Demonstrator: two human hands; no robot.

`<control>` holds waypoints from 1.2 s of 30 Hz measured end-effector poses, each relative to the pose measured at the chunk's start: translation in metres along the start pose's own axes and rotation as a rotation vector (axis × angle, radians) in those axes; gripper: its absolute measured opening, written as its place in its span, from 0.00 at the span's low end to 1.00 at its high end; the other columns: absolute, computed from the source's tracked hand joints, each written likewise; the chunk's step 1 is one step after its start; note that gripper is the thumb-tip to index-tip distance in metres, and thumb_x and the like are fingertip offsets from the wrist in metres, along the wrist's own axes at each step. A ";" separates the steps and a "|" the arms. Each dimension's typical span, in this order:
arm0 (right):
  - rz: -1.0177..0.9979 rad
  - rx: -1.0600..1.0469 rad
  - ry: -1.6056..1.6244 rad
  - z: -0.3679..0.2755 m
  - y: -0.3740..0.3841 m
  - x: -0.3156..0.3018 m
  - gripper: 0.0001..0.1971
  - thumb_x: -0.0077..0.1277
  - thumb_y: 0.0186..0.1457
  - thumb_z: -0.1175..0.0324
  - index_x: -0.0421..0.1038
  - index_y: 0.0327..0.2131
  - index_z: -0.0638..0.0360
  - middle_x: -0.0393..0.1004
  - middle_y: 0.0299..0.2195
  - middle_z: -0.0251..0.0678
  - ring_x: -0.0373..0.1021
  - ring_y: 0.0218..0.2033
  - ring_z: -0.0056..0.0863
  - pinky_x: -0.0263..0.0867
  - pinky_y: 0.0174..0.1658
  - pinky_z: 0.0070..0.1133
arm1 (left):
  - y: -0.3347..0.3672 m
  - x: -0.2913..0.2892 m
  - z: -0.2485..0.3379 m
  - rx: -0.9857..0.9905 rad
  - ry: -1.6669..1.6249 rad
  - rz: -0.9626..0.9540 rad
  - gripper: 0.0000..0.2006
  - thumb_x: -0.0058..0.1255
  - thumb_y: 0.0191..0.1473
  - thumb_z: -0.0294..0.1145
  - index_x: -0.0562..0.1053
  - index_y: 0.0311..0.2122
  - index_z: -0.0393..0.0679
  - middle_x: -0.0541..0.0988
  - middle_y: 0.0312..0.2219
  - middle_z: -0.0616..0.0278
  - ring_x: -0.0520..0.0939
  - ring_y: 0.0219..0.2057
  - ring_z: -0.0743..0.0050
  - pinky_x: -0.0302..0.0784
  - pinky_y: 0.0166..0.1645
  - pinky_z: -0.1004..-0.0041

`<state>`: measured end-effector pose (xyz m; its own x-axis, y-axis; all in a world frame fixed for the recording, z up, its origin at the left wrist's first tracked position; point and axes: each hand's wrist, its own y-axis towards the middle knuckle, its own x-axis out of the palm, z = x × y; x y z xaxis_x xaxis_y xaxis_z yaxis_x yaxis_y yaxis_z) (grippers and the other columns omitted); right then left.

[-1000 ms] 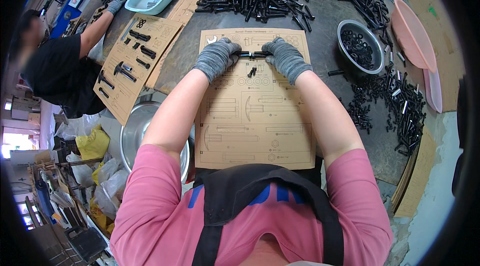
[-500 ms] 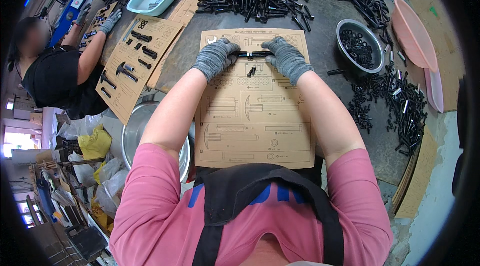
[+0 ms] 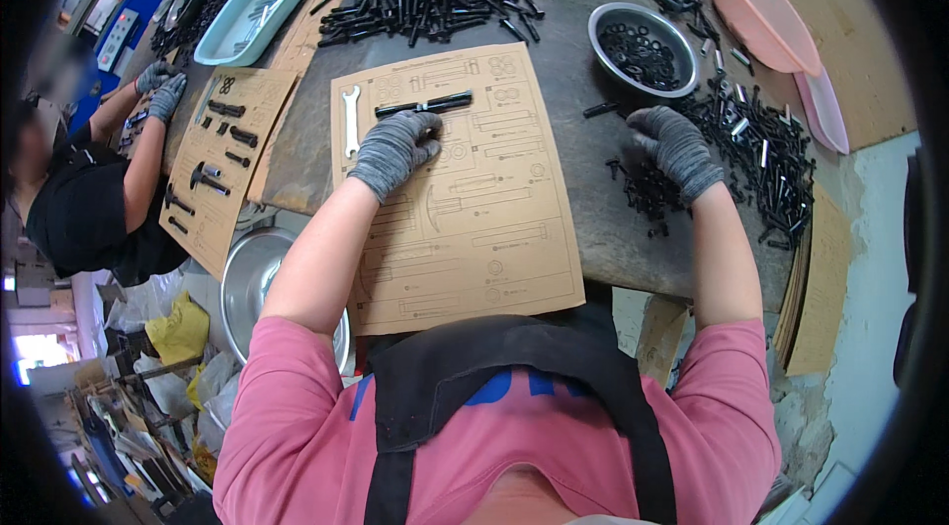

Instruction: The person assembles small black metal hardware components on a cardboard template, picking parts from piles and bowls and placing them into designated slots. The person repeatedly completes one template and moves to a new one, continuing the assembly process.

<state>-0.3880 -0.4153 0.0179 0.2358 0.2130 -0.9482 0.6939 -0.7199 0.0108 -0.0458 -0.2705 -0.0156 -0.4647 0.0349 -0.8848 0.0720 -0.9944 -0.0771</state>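
My gloved left hand [image 3: 395, 151] rests on the printed cardboard sheet [image 3: 524, 258]. Its fingers curl together just below two long black bolts [image 3: 425, 104], which lie end to end across the sheet's upper part. Whatever the fingers enclose is hidden. A silver open-end wrench [image 3: 352, 120] lies along the sheet's upper left edge. Off to the right, my gloved right hand [image 3: 677, 151] hovers at a heap of small black bolts [image 3: 647, 194], fingers bent downward and apart, with nothing visible in them.
A metal bowl of black nuts or washers [image 3: 643, 48] stands beyond my right hand. Black bolts [image 3: 435, 3] are heaped at the back. Pink basins [image 3: 761, 11] sit at far right. At left, a co-worker's gloved hands [image 3: 163, 90] work near another hardware-covered sheet [image 3: 213, 214] and a blue tray [image 3: 259, 16].
My right hand has left the long bolts and moved right to the small bolts. My left hand has dropped below the long bolts, which stay on the sheet. The view has shifted.
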 end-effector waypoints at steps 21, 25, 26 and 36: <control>-0.188 0.005 0.168 -0.055 0.024 0.034 0.15 0.55 0.40 0.62 0.70 0.34 0.58 0.73 0.31 0.44 0.69 0.33 0.38 0.64 0.38 0.28 | 0.001 0.007 -0.001 -0.026 -0.126 0.033 0.15 0.53 0.42 0.25 0.71 0.39 0.43 0.76 0.29 0.58 0.76 0.31 0.67 0.71 0.39 0.72; -0.244 -0.033 0.390 -0.109 0.071 0.059 0.17 0.57 0.39 0.64 0.70 0.34 0.60 0.74 0.31 0.38 0.70 0.32 0.27 0.65 0.39 0.21 | 0.001 0.009 -0.001 -0.030 -0.160 0.067 0.15 0.53 0.43 0.26 0.71 0.39 0.43 0.76 0.30 0.57 0.77 0.32 0.67 0.72 0.40 0.71; -0.253 -0.065 0.414 -0.121 0.081 0.064 0.16 0.57 0.40 0.65 0.70 0.34 0.60 0.74 0.31 0.37 0.70 0.32 0.27 0.64 0.39 0.21 | 0.001 0.009 -0.001 -0.038 -0.166 0.068 0.15 0.53 0.42 0.26 0.71 0.40 0.43 0.76 0.31 0.57 0.77 0.33 0.67 0.71 0.41 0.72; -0.261 -0.101 0.318 -0.156 0.115 0.091 0.15 0.50 0.44 0.69 0.70 0.40 0.56 0.72 0.35 0.42 0.69 0.38 0.39 0.63 0.44 0.29 | -0.001 0.004 -0.001 -0.065 -0.159 0.064 0.17 0.53 0.42 0.29 0.71 0.41 0.44 0.76 0.32 0.57 0.77 0.35 0.64 0.71 0.42 0.71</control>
<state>-0.1804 -0.3761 -0.0181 0.2304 0.5845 -0.7780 0.8179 -0.5495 -0.1707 -0.0466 -0.2697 -0.0197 -0.5910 -0.0494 -0.8051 0.1604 -0.9854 -0.0574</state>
